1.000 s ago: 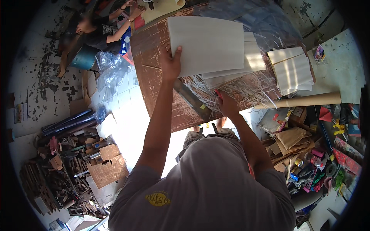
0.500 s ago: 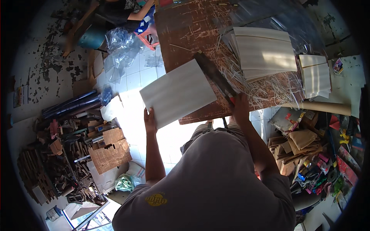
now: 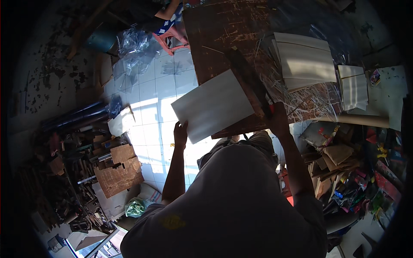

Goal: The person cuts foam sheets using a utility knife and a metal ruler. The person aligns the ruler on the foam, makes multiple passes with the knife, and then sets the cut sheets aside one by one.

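Now lower and flatter, white sheet (image 3: 212, 105) clamped in left hand (image 3: 180, 133) fingers; right-hand (image 3: 277, 120) fingers unclear.

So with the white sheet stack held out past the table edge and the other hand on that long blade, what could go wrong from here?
The left hand pinches only the near corner of the white sheet stack, which overhangs the brown table; it could sag or slide to the floor. The right hand rests by the long blade, close to the sheets, so fingers may be at risk. Paper strips might snag.
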Motion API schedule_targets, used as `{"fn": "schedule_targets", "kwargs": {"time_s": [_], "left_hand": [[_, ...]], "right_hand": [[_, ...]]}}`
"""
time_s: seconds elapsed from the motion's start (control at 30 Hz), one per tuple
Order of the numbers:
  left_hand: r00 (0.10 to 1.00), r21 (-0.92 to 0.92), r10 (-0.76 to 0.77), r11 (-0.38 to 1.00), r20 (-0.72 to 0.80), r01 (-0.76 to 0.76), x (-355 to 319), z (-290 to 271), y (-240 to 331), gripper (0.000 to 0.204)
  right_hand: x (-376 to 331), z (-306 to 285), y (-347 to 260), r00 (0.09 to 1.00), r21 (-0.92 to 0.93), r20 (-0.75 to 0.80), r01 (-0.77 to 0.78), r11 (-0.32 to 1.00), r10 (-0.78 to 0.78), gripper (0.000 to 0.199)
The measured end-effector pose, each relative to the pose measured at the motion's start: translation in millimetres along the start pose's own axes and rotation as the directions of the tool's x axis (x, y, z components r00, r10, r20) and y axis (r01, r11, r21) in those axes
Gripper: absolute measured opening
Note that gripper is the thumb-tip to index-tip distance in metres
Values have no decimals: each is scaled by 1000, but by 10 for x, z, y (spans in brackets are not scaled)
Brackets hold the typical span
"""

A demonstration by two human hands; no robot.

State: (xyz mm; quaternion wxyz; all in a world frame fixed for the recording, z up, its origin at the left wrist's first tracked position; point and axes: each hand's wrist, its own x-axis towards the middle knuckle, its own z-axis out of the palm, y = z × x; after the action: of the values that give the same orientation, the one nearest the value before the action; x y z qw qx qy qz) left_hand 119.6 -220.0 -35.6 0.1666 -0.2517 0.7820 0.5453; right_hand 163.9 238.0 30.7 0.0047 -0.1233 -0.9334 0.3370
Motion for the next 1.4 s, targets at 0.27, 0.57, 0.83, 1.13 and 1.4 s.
{"fn": "schedule_targets", "kwargs": {"time_s": [0.27, 0.57, 0.83, 1.13, 1.4], "left_hand": [[999, 227, 13, 974, -50, -1, 92, -41, -17, 70], [583, 509, 736, 376, 344, -774, -2, 1261, 1086, 84], [474, 503, 710, 194, 521, -842, 394, 1854, 1165, 98], [522, 565, 650, 168, 553, -808, 374, 1914, 1182, 102], [542, 566, 600, 172, 588, -806, 299, 1884, 1257, 121]], "right_hand": [[-272, 700, -237, 998, 299, 66, -24, 954, 5, 66], [-399, 962, -262, 996, 202, -48, -57, 978, 69, 63], [-519, 904, -245, 990, 134, -143, 39, 990, -20, 47], [-530, 893, -209, 989, 150, -145, 12, 989, 10, 48], [-588, 812, -228, 987, 189, -162, 24, 982, 7, 59]]}}
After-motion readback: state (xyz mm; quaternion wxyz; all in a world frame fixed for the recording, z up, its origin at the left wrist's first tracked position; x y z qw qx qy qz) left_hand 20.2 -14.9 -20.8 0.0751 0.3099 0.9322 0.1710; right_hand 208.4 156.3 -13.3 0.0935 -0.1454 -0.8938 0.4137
